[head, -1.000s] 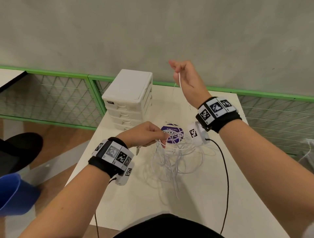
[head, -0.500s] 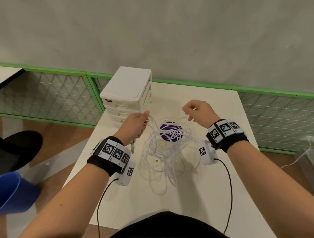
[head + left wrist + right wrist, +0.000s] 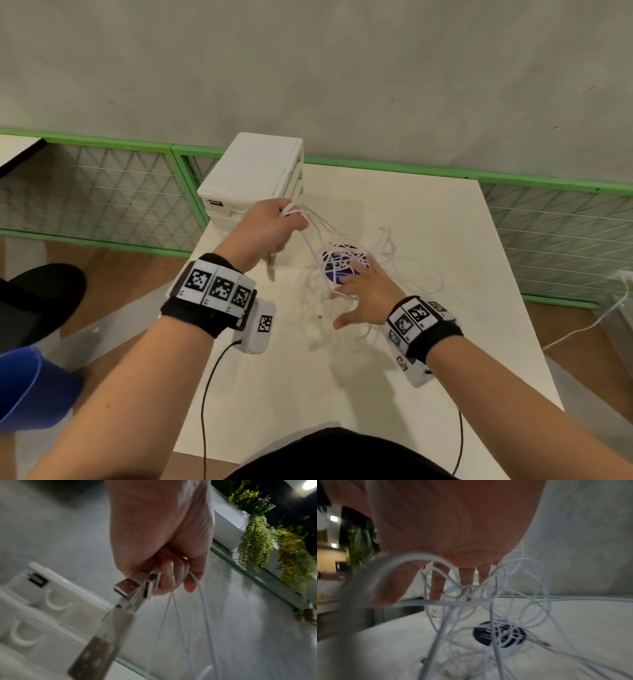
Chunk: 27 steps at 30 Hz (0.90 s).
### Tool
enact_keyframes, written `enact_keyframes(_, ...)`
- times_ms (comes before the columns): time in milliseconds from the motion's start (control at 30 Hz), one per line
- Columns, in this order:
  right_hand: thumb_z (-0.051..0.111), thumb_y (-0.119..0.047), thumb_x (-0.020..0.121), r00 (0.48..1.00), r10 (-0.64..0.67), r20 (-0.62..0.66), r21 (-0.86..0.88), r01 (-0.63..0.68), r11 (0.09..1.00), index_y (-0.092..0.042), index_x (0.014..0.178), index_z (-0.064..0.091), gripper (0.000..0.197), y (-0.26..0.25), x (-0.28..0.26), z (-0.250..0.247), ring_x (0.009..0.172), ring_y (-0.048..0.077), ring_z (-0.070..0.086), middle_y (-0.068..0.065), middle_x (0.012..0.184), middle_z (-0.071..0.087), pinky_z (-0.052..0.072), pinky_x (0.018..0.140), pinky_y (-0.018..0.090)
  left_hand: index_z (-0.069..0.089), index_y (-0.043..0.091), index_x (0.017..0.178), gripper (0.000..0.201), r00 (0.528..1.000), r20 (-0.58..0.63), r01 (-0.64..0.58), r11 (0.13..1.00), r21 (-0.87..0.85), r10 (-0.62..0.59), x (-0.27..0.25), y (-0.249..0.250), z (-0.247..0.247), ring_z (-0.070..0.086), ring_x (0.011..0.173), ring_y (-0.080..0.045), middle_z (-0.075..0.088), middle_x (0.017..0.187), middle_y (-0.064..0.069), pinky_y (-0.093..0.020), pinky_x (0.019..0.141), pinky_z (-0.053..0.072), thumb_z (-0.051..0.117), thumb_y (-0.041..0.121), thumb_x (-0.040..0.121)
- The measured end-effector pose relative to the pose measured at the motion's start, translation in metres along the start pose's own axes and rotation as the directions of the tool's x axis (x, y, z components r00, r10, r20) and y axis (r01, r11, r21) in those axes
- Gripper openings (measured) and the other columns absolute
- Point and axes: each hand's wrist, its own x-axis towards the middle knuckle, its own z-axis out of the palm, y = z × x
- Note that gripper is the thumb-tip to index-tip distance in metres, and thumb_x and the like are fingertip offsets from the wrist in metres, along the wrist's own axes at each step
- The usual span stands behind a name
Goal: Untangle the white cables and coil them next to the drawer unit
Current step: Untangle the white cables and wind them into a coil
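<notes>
A tangle of thin white cables [image 3: 387,260] lies on the white table [image 3: 428,370] over a purple round sticker [image 3: 339,265]. My left hand [image 3: 274,222] is raised in front of the white drawer unit [image 3: 253,174] and grips several cable strands, whose silver USB plugs [image 3: 132,586] stick out under its curled fingers [image 3: 171,577]. White strands [image 3: 202,608] hang from that fist toward the pile. My right hand [image 3: 363,291] hovers low over the near side of the tangle with fingers spread. In the right wrist view its fingers [image 3: 467,574] point down among cable loops [image 3: 488,608], gripping none.
The drawer unit stands at the table's back left corner. A green mesh fence [image 3: 102,192] runs behind the table, below a grey wall. A blue bucket [image 3: 30,390] and a black chair [image 3: 37,301] are on the left. A loose cable plug [image 3: 320,317] lies near my right thumb.
My right hand let go of its strand, came down from shoulder height and now spreads over the pile. My left hand rose toward the drawer unit with its cable ends.
</notes>
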Motion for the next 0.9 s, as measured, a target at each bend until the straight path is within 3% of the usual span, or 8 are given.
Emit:
enact_keyframes(100, 0.058, -0.06, 0.079, 0.999, -0.004, -0.049, -0.11, -0.001, 0.994, -0.033, 0.094, 0.072, 0.034, 0.026, -0.008, 0.0, 0.146, 0.017, 0.002, -0.004, 0.152, 0.031, -0.02, 0.112, 0.037, 0.051, 0.014, 0.068, 0.022, 0.998, -0.056, 0.033, 0.997, 0.073, -0.029, 0.002, -0.006, -0.02, 0.029, 0.038, -0.01, 0.034, 0.051, -0.001, -0.018, 0.037, 0.025, 0.058, 0.003, 0.086)
enact_keyframes(233, 0.061, -0.042, 0.086, 0.986, 0.041, -0.159, 0.07, -0.03, 0.997, -0.032, 0.097, 0.07, 0.017, 0.055, -0.019, -0.002, 0.144, 0.008, 0.011, -0.011, 0.147, 0.039, -0.008, 0.114, 0.031, 0.054, 0.013, 0.071, 0.017, 0.993, -0.081, 0.097, 0.99, 0.106, -0.089, 0.005, -0.02, -0.028, 0.03, 0.038, -0.011, 0.035, 0.053, -0.003, -0.019, 0.038, 0.025, 0.059, 0.006, 0.085)
enact_keyframes(367, 0.066, -0.055, 0.076, 0.974, 0.071, -0.213, 0.163, -0.036, 0.986, -0.033, 0.106, 0.069, 0.038, 0.065, -0.024, -0.005, 0.141, 0.008, 0.021, -0.015, 0.141, 0.045, -0.002, 0.115, 0.034, 0.053, 0.013, 0.073, 0.016, 0.99, -0.088, 0.123, 0.987, 0.103, -0.114, 0.008, -0.028, -0.023, 0.031, 0.038, -0.013, 0.037, 0.048, 0.0, -0.019, 0.037, 0.025, 0.06, 0.008, 0.086)
enact_keyframes(467, 0.045, -0.076, 0.074, 0.967, 0.154, -0.201, 0.357, -0.074, 0.931, -0.033, 0.1, 0.071, 0.057, 0.059, -0.03, -0.008, 0.139, 0.008, 0.027, -0.012, 0.137, 0.05, 0.002, 0.117, 0.04, 0.05, 0.012, 0.074, 0.017, 0.994, -0.057, 0.095, 0.991, 0.096, -0.09, 0.007, -0.027, -0.017, 0.032, 0.039, -0.013, 0.037, 0.051, -0.001, -0.019, 0.036, 0.027, 0.061, 0.01, 0.087)
enact_keyframes(600, 0.055, -0.05, 0.087, 0.873, 0.382, -0.302, 0.712, -0.06, 0.7, -0.024, 0.068, 0.07, 0.036, 0.048, -0.031, -0.011, 0.098, 0.014, 0.061, -0.005, 0.094, 0.068, 0.042, 0.093, 0.032, 0.044, 0.015, 0.07, 0.027, 0.999, 0.038, 0.028, 0.999, 0.042, -0.03, 0.003, -0.02, -0.001, 0.03, 0.041, -0.012, 0.035, 0.051, 0.0, -0.019, 0.037, 0.028, 0.062, 0.007, 0.088)
enact_keyframes(700, 0.062, -0.043, 0.085, 0.821, 0.446, -0.356, 0.579, -0.181, 0.795, -0.027, 0.084, 0.066, 0.016, 0.037, -0.025, -0.02, 0.073, 0.017, 0.059, -0.004, 0.076, 0.063, 0.045, 0.068, 0.027, 0.039, 0.018, 0.066, 0.034, 0.996, 0.093, -0.013, 1.0, -0.014, 0.015, 0.001, -0.014, 0.012, 0.028, 0.041, -0.01, 0.033, 0.051, 0.004, -0.019, 0.04, 0.027, 0.062, 0.004, 0.088)
enact_keyframes(800, 0.054, -0.05, 0.088, 0.829, 0.481, -0.286, 0.454, -0.325, 0.829, -0.028, 0.116, 0.059, 0.036, 0.024, -0.018, -0.031, 0.083, 0.021, 0.064, 0.002, 0.087, 0.068, 0.047, 0.07, 0.027, 0.04, 0.019, 0.065, 0.035, 0.99, 0.138, -0.036, 0.999, -0.036, 0.04, -0.001, -0.009, 0.021, 0.029, 0.04, -0.009, 0.034, 0.047, 0.008, -0.02, 0.041, 0.025, 0.063, 0.008, 0.089)
enact_keyframes(900, 0.056, -0.036, 0.09, 0.727, 0.465, -0.506, 0.492, -0.199, 0.847, -0.022, 0.112, 0.059, 0.027, 0.007, -0.016, -0.044, 0.081, 0.015, 0.055, -0.002, 0.087, 0.058, 0.045, 0.07, 0.028, 0.041, 0.02, 0.065, 0.034, 0.981, 0.184, -0.06, 0.997, -0.041, 0.066, -0.004, -0.003, 0.026, 0.027, 0.041, -0.01, 0.033, 0.046, 0.008, -0.021, 0.041, 0.021, 0.064, 0.018, 0.09)
